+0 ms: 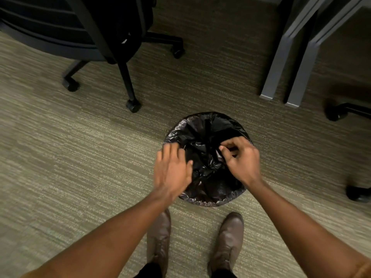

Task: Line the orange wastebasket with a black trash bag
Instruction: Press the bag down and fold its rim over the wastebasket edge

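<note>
A round wastebasket stands on the carpet in front of my feet, fully covered by a black trash bag whose edge is folded over the rim; no orange shows. The bag's crumpled plastic sags into the middle. My left hand lies flat over the left rim with fingers spread, touching the plastic. My right hand hovers over the right side of the opening, its fingers pinching a fold of the bag.
A black office chair on castors stands at the upper left. Grey desk legs rise at the upper right, with another chair's castors at the right edge. My brown shoes sit just below the basket on the striped carpet.
</note>
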A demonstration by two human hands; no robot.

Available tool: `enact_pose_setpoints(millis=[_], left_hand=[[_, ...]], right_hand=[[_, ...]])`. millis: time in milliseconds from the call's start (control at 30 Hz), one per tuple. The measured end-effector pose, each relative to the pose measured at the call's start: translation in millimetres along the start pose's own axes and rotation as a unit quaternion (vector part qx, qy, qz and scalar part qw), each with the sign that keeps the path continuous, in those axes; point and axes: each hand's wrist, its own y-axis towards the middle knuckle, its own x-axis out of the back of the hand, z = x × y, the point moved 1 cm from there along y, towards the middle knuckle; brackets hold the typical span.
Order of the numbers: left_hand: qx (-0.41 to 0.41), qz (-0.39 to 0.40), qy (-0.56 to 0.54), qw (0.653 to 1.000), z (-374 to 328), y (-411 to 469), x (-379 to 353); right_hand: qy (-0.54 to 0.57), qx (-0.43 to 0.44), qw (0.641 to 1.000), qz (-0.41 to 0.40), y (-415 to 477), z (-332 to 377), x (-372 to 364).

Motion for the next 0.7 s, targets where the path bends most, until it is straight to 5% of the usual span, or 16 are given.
enact_pose_setpoints(millis=[167, 333, 467, 700], left_hand=[[0.2, -0.086, -0.186, 0.958, 14, -2, 3], [0.437, 0.023, -0.412, 0.799, 12, -15, -6], [0.424, 0.014, -0.469, 0.775, 4, -18, -10], [0.39, 0.064, -0.532, 0.748, 19, -19, -24]], right_hand=[[0.062, -0.129, 0.971, -0.191, -53, -6, 22], [0.267, -0.321, 0.876, -0.243, -84, -9, 7], [0.355, -0.409, 0.805, -0.24, -86, -8, -9], [0.365, -0.421, 0.803, -0.211, -84, -29, -16]])
